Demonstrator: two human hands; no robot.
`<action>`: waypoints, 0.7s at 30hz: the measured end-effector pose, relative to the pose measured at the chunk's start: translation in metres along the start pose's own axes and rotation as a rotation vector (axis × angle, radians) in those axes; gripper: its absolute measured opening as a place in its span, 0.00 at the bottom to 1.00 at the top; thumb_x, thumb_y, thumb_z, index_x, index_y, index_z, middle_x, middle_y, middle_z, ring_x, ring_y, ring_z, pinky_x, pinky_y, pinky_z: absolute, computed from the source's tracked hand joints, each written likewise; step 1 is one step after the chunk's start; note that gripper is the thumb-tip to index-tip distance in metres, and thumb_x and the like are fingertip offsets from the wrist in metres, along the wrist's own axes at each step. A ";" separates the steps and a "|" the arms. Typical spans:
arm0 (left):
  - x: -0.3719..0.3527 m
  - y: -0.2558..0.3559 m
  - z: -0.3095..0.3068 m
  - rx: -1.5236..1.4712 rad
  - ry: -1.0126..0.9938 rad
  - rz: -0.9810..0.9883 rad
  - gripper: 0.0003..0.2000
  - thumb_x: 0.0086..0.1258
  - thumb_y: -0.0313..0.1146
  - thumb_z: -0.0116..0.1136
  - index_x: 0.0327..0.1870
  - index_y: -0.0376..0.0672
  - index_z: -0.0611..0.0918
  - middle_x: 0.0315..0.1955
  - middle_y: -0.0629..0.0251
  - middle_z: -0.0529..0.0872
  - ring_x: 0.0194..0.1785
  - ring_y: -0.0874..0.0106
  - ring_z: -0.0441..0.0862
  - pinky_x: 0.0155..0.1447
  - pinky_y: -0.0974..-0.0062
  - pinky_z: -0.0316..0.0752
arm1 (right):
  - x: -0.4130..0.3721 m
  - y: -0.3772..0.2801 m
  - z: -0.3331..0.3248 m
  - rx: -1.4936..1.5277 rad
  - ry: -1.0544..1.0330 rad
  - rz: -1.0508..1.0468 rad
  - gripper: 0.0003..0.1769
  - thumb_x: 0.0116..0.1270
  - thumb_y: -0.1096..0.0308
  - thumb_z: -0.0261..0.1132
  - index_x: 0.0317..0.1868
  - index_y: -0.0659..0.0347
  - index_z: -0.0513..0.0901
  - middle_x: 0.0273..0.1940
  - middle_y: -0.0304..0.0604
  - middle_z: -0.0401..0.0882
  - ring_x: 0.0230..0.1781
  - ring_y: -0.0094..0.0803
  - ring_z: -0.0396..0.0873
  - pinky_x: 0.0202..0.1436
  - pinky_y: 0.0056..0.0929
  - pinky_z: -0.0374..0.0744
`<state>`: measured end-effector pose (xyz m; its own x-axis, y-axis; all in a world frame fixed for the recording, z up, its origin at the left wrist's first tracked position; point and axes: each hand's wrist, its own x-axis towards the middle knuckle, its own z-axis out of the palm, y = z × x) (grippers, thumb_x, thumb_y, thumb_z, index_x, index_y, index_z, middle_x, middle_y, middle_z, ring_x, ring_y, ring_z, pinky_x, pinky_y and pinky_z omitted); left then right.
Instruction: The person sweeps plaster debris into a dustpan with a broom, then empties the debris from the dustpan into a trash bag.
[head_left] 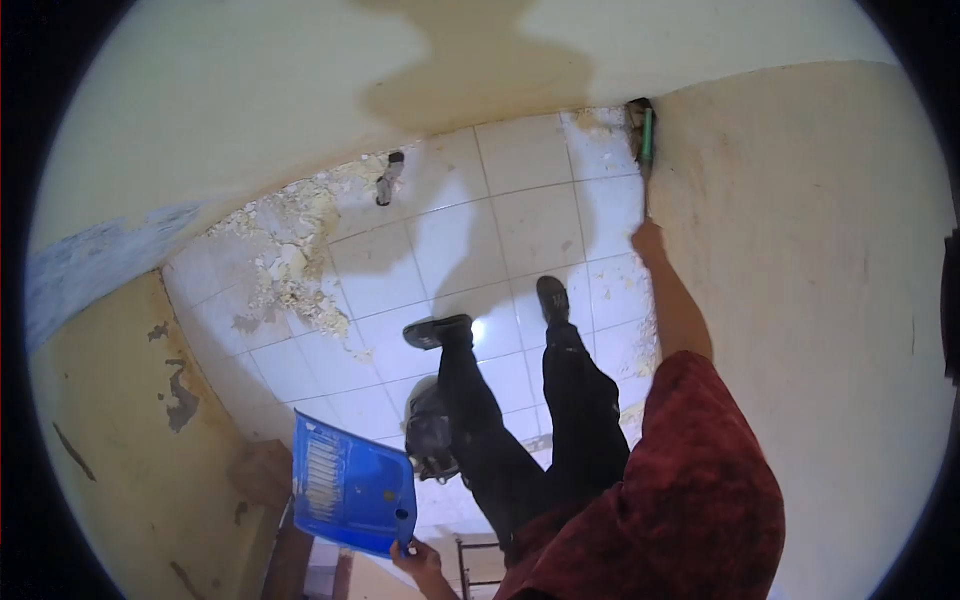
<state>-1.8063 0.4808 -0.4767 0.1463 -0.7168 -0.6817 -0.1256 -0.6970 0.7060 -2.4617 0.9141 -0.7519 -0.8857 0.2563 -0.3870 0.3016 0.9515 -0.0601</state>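
Note:
My right hand (648, 243) is closed around the handle of a brush (647, 140) with a green part, reaching into the far right corner where the floor meets the walls. The brush's far end lies against a dark patch in that corner. Low on the left, my left hand (418, 560) grips the edge of a blue dustpan (355, 485), which is held up off the floor with pale dust on its ridges. Crumbled plaster (290, 260) lies on the tiled floor (445, 245) along the far wall.
A dark object (390, 180) lies near the far wall. Beside my left leg sits a black bag (430, 435). A metal frame (480, 565) stands at the bottom. The left wall (120, 420) has peeling patches, and my two shoes stand on the tiles.

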 end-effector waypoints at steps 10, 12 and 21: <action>-0.123 -0.085 0.065 -0.392 0.409 -0.521 0.07 0.57 0.32 0.56 0.34 0.41 0.77 0.27 0.69 0.81 0.28 0.78 0.78 0.32 0.85 0.78 | -0.066 -0.037 -0.068 0.473 -0.379 -0.151 0.24 0.54 0.67 0.58 0.54 0.62 0.77 0.41 0.61 0.79 0.36 0.48 0.81 0.39 0.39 0.79; -0.139 -0.094 0.077 -0.424 0.409 -0.553 0.07 0.57 0.32 0.56 0.34 0.42 0.76 0.27 0.69 0.80 0.28 0.78 0.78 0.32 0.87 0.77 | -0.076 0.009 -0.092 0.455 -0.335 -0.086 0.29 0.55 0.72 0.58 0.61 0.56 0.72 0.39 0.58 0.79 0.31 0.42 0.82 0.35 0.36 0.79; -0.178 -0.101 0.107 -0.308 0.413 -0.517 0.11 0.57 0.33 0.56 0.39 0.41 0.76 0.31 0.69 0.81 0.34 0.80 0.78 0.32 0.91 0.76 | 0.081 -0.009 0.049 0.234 -0.065 -0.105 0.14 0.54 0.72 0.56 0.41 0.66 0.78 0.22 0.51 0.77 0.15 0.38 0.77 0.16 0.35 0.74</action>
<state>-1.9244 0.6772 -0.4474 0.4779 -0.1899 -0.8576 0.3325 -0.8646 0.3767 -2.5189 0.9178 -0.8276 -0.8943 0.1397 -0.4250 0.2894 0.9052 -0.3113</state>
